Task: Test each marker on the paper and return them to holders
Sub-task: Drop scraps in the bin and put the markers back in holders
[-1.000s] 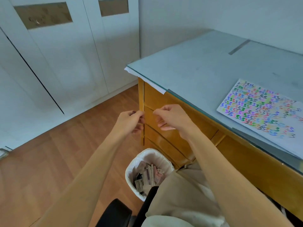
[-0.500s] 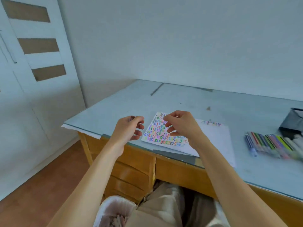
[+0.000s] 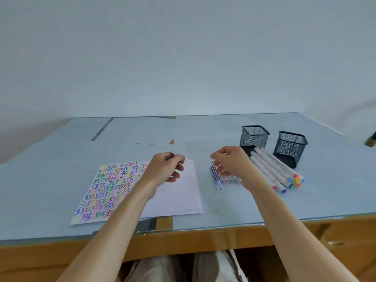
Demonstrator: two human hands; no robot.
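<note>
A sheet of paper (image 3: 109,190) covered with coloured squiggles lies at the desk's front left, partly overlapping a blank white sheet (image 3: 179,192). My left hand (image 3: 164,167) hovers over both sheets with loosely curled fingers, holding nothing. A row of thin markers (image 3: 216,178) lies to the right of the paper. My right hand (image 3: 230,163) hangs just above them, fingers curled down and holding nothing I can see. Several thick white markers (image 3: 272,169) lie beside them. Behind stand two black mesh holders (image 3: 254,136) (image 3: 290,147).
The desk has a pale blue glass top (image 3: 244,210) over a wooden front (image 3: 183,245). A small dark and gold object (image 3: 371,140) pokes in at the far right edge. A white wall rises behind the desk.
The view swung from the floor and bin on the left up to the desk top. Both hands moved over the desk, the right one reaching the thin markers.
</note>
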